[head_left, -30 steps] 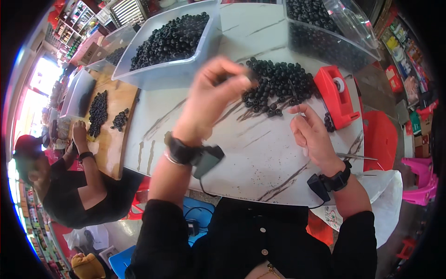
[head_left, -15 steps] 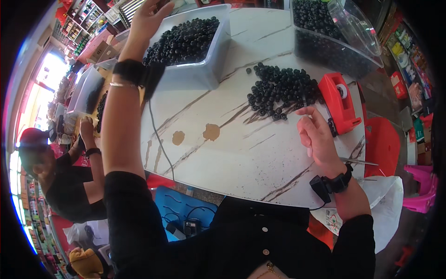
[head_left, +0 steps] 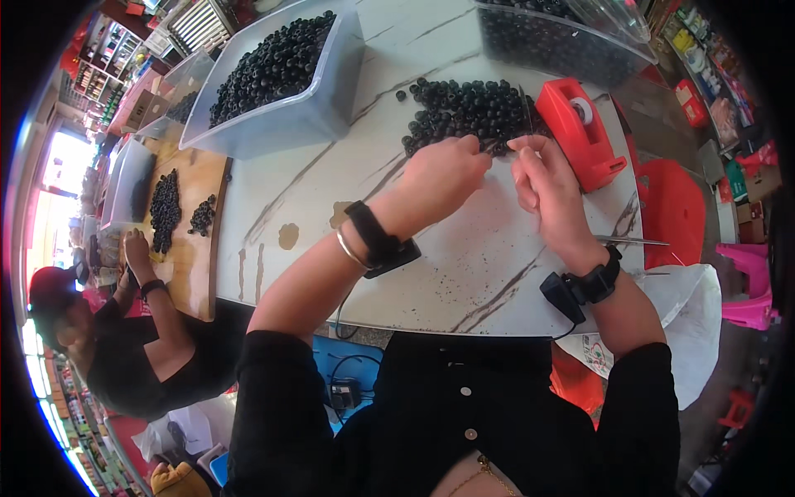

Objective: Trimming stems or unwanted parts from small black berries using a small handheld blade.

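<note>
While both hands are meeting over the white marble table (head_left: 348, 178), left hand (head_left: 443, 174) and right hand (head_left: 542, 186) are pinching something tiny, unclear, just beside the black berry pile (head_left: 472, 108); red tape dispenser (head_left: 580, 132) sitting right.

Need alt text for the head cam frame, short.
Seen from above, a person's left hand and right hand meet fingertip to fingertip at the edge of a loose pile of small dark round fruits on a white marbled table. A red tape dispenser sits right; a fruit-filled tub left.
</note>
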`<state>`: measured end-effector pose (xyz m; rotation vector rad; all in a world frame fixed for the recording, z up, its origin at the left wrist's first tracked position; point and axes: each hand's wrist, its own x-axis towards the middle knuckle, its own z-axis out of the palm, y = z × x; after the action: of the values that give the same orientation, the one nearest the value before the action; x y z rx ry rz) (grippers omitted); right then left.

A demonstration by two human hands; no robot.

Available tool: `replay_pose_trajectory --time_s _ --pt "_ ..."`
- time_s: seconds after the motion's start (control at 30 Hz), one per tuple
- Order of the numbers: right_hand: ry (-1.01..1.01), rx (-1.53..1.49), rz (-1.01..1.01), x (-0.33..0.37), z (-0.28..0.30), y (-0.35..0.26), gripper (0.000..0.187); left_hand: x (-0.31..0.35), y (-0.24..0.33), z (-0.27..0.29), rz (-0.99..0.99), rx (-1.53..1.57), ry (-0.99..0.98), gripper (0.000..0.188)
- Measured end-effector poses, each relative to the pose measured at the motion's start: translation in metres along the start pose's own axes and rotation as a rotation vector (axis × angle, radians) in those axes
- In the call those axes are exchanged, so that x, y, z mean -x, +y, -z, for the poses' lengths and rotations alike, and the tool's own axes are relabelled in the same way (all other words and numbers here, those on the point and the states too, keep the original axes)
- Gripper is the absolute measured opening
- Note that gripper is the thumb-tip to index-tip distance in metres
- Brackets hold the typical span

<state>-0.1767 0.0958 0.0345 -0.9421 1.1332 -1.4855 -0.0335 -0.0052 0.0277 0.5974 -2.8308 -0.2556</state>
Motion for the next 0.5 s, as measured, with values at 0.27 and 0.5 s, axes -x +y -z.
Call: replay_pose_trajectory --time_s 0.27,0.5 --pt "-0.009 0.014 -0.021 0.000 0.002 -0.001 0.021 -0.005 0.000 -0.008 0.024 0.053 0.025 0.008" --pt "-0.037 0.020 -0.031 -0.001 0.001 0.003 0.021 -0.002 -0.007 -0.009 0.051 0.225 0.040 0.011"
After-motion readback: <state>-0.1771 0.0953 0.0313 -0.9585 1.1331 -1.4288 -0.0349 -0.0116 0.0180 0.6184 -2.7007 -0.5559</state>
